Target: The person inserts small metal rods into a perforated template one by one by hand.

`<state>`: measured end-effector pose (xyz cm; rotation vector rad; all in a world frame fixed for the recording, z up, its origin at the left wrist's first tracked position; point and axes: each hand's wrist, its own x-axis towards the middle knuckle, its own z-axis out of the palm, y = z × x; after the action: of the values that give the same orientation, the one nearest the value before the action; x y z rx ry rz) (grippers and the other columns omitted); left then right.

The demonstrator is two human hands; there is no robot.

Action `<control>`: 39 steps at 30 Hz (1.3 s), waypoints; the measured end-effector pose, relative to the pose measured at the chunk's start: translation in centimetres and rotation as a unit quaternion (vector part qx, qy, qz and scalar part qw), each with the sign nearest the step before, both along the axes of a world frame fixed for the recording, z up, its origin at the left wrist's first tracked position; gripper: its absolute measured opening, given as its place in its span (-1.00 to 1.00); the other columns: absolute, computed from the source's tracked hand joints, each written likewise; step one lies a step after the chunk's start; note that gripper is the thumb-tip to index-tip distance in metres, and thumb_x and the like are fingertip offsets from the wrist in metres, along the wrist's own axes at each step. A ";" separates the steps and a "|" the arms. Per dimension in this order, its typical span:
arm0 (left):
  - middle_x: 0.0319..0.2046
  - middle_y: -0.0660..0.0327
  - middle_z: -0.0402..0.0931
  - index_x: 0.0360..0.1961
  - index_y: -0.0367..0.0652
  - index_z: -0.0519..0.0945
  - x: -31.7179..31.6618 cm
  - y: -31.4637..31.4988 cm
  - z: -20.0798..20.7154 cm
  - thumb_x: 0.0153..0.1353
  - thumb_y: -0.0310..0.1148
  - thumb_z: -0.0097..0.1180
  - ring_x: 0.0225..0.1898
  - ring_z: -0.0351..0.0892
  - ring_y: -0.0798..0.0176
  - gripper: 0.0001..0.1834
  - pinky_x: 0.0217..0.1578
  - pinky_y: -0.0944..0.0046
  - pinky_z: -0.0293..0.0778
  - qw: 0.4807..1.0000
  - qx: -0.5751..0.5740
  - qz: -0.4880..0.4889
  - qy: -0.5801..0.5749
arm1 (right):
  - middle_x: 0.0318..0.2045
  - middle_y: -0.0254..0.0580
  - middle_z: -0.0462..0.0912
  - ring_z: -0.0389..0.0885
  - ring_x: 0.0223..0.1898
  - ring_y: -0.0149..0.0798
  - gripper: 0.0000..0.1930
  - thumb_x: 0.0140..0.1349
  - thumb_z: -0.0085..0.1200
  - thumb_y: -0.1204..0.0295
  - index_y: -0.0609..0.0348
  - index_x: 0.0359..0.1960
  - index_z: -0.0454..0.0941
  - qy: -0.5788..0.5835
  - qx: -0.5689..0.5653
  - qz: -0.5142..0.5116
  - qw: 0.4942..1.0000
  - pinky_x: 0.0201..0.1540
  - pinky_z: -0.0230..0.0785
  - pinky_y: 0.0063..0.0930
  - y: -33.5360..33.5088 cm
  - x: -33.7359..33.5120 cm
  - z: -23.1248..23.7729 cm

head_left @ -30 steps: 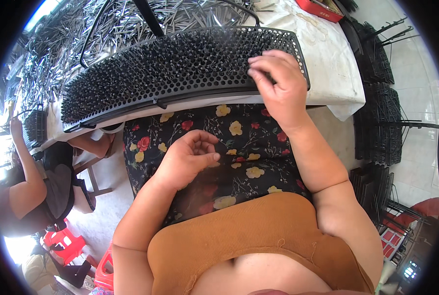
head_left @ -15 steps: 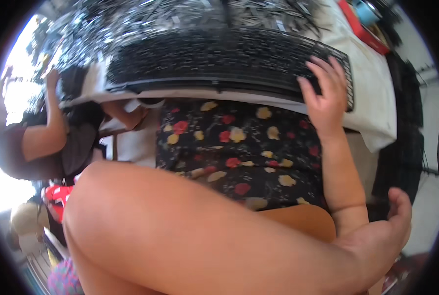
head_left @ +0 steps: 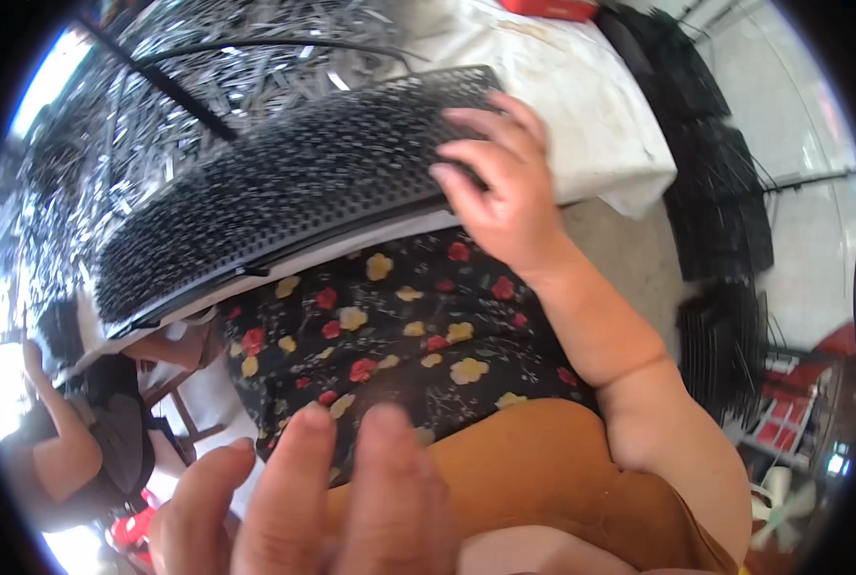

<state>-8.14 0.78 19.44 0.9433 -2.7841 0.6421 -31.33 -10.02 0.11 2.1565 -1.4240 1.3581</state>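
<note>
A long black panel (head_left: 284,182) with rows of small openings or studs lies along the front edge of the table. My right hand (head_left: 514,192) rests over its right end, thumb and fingers apart, hiding that near corner. My left hand (head_left: 313,508) is raised close in front at the bottom, apart from the panel. Its fingers are spread, slightly blurred, with nothing seen in them; the palm is out of view. Beyond the panel lies a heap of thin, shiny dark strips (head_left: 284,62).
White cloth (head_left: 581,105) covers the table's right side, with a red box (head_left: 548,8) at the back. Stacked black panels (head_left: 720,192) stand right. A black bar (head_left: 174,88) crosses above the strips. Another person's arm (head_left: 59,417) shows at left. Floral black fabric (head_left: 390,331) covers my lap.
My left arm, which reached across to my right arm, has drawn back, bringing the hand to the bottom middle. My view has turned, tilting the panel. The right hand stays at the panel's right end.
</note>
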 end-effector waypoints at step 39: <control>-0.15 -0.10 0.53 -0.02 -0.36 0.48 12.3 -9.2 -33.1 0.09 -0.33 -0.01 -0.24 0.61 -0.05 -0.57 -0.23 0.06 0.55 0.879 0.348 0.120 0.302 | 0.35 0.38 0.09 0.02 0.41 0.31 0.34 -0.42 0.46 0.10 0.25 0.45 -0.11 0.400 0.376 0.117 0.827 0.43 -0.05 0.00 -38.7 0.2 -4.9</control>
<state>4.12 -8.45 -13.64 1.3202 -2.3125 -0.6156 -31.09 -48.68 -4.82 2.8810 -1.4386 -0.2607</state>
